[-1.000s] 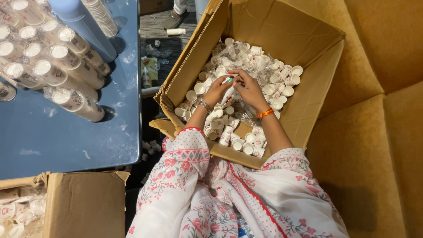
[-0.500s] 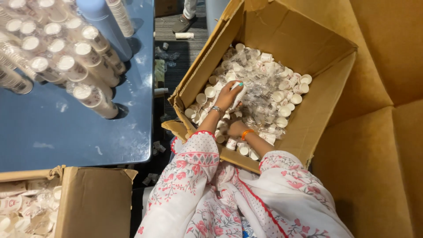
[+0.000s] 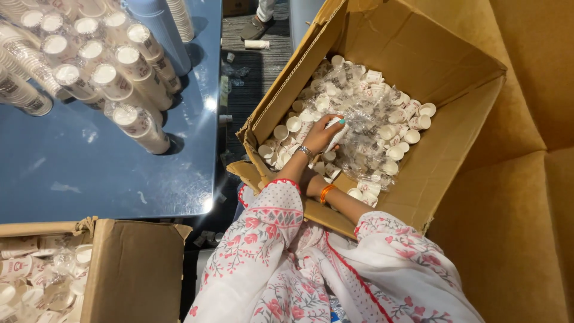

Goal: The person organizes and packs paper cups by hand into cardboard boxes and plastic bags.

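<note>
Lowered since before, left hand (image 3: 321, 134) fingers close around a white cup (image 3: 335, 133); right hand hidden.

Bright, even indoor light falls from above. The glossy blue bench (image 3: 107, 173) mirrors it as a white glare patch near its right edge, upper middle of the frame, and the stacked white paper cups (image 3: 128, 90) throw short dark shadows there. Crinkled clear plastic wrap (image 3: 365, 119) glints inside the open brown cardboard box (image 3: 454, 113). Focus is sharp at centre; edges bend slightly from the wide lens.
</note>
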